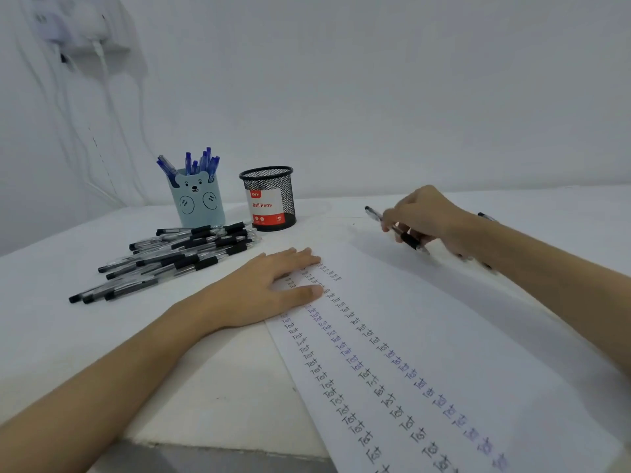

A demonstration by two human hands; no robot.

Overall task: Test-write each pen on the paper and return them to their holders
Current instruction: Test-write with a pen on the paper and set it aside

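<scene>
Your left hand [273,288] lies flat on the upper end of the paper [478,353], fingers [300,256] straight and released, pinning the sheet to the bench [68,336]. Your right hand [423,216], right of centre in the frame, grasps a black pen [408,238] in curled fingers, its tip low and close to the sheet's top edge — whether it touches, you cannot tell from here.

Judging from the page, you are well into the job: three long columns of "Test" run down the paper toward the lower right, some in black ink, some in blue. The blue bear holder [199,203] in the upper left of centre already stands full of blue pens [201,162], so that colour looks finished. The black mesh holder [269,199] beside it shows only a printed label inside — no pens stick up above its rim. A pile of black pens [170,257] lies on the bench left of your left hand, in front of both holders. Which of these are tested cannot be read, but they all have yet to go into the mesh holder, along with the one you hold.
</scene>
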